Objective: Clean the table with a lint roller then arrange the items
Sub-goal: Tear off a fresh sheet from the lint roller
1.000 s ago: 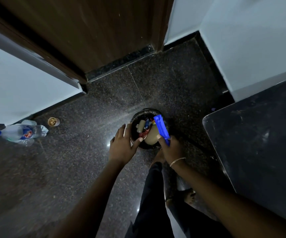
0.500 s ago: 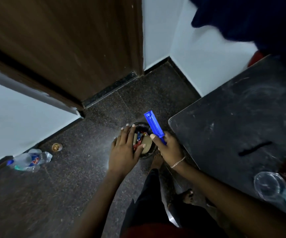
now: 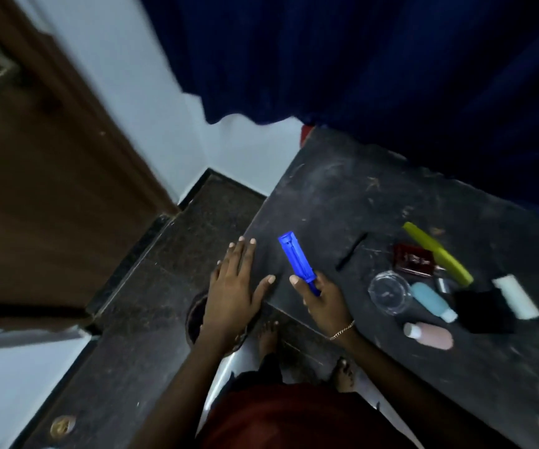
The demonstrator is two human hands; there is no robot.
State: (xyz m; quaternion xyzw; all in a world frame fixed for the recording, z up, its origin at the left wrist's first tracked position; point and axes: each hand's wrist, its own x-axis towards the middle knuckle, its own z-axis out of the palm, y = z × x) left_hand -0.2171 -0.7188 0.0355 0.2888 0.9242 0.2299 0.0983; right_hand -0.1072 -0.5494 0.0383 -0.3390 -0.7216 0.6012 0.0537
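- The right hand point(image 3: 324, 299) holds a blue lint roller handle point(image 3: 298, 262) in a closed grip, the blue piece pointing up and away over the near left part of the dark tabletop point(image 3: 342, 196).
- The left hand point(image 3: 232, 293) is spread wide and flat, empty, its fingertips reaching the tabletop's left edge.
- Below the left hand a round dark bin point(image 3: 193, 315) stands on the floor, mostly hidden.
- To the right on the tabletop lie a clear cup point(image 3: 389, 291), a light blue bottle point(image 3: 433, 301), a pink bottle point(image 3: 430, 334), a green comb point(image 3: 439, 254), a dark red case point(image 3: 413, 259), a black cloth point(image 3: 483, 311) and a white roll point(image 3: 516, 297).
- A thin black stick point(image 3: 351, 251) lies apart, just right of the blue handle.
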